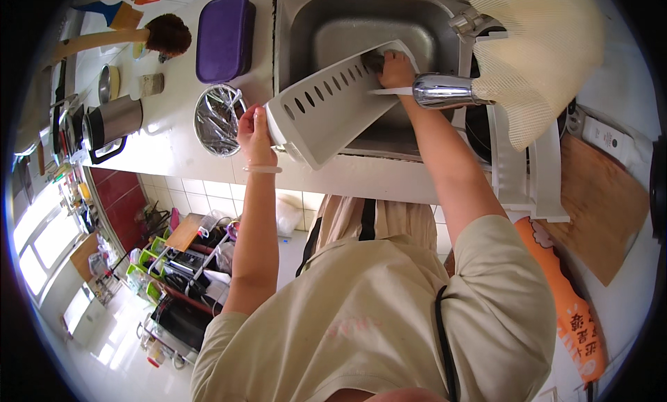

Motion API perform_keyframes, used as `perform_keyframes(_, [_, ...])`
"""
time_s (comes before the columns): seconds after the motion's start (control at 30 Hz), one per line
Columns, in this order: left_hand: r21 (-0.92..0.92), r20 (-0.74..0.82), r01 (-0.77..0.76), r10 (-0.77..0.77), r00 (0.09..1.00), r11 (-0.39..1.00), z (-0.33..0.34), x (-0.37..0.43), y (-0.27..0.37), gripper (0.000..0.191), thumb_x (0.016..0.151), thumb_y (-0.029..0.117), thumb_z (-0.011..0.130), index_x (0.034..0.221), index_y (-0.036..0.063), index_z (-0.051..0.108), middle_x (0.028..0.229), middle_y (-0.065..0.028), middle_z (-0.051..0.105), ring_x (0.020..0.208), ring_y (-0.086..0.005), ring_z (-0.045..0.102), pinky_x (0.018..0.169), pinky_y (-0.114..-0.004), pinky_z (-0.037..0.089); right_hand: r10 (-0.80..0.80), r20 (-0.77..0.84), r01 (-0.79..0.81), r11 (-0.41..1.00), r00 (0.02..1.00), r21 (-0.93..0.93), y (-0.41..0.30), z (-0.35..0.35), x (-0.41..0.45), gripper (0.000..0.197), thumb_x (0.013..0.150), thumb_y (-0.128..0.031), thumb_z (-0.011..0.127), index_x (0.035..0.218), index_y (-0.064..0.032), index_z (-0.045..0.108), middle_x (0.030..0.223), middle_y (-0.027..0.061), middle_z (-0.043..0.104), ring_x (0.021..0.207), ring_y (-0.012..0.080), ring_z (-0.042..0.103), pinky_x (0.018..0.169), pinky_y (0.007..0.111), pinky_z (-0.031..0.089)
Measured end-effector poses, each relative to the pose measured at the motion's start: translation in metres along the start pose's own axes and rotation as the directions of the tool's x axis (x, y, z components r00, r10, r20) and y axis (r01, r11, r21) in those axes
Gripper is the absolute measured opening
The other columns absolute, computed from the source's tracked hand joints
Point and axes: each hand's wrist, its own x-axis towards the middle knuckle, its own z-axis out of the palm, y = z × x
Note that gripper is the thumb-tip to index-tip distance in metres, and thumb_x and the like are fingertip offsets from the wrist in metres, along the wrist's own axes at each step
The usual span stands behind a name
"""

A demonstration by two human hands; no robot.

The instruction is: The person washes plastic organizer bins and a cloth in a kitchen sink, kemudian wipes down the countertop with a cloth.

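Observation:
A long white plastic bin [338,110] with a row of oval slots lies tilted over the front of the stainless steel sink [365,29]. My left hand [255,128], a pale bangle on its wrist, grips the bin's left end. Inside the other end, my right hand [397,68] presses a dark scrubbing pad [373,61] against the wall; the pad's far side is hidden. Water runs from the chrome faucet [443,90] into the bin, close by my right wrist.
Left of the sink are a purple lidded box [222,37], a plastic-lined bowl [216,121] and a steel kettle [117,122]. A pale mesh [542,53] hangs by the faucet. Rightward lie a white plastic rack [550,167] and a wooden board [604,209].

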Motion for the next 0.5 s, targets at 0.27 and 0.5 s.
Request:
perform_keyframes(0.27, [0.024, -0.149, -0.022, 0.025, 0.988, 0.999, 0.002, -0.001, -0.002, 0.032, 0.083, 0.024, 0.068, 0.098, -0.0027, 0.058, 0.086, -0.0045, 0.062, 0.075, -0.0099, 0.056, 0.068, -0.022, 0.047, -0.298, 0.559, 0.017, 0.892, 0.773, 0.452, -0.093, 0.003, -0.029, 0.026, 0.071, -0.018, 0.066, 0.095, -0.0057, 0.066, 0.099, 0.0146, 0.064, 0.092, 0.028, 0.061, 0.08, 0.037, 0.047])
perform_keyframes(0.5, [0.161, -0.1, -0.003, 0.019, 0.995, 0.987, -0.003, 0.005, -0.003, 0.041, 0.082, 0.035, 0.067, 0.096, -0.0033, 0.058, 0.082, -0.0029, 0.06, 0.072, -0.009, 0.054, 0.066, -0.021, 0.045, -0.467, -0.039, 0.324, 0.547, 0.883, 0.772, -0.171, -0.036, -0.056, 0.021, 0.073, -0.014, 0.064, 0.092, -0.0065, 0.067, 0.09, 0.0154, 0.065, 0.083, 0.0323, 0.062, 0.076, 0.039, 0.049])
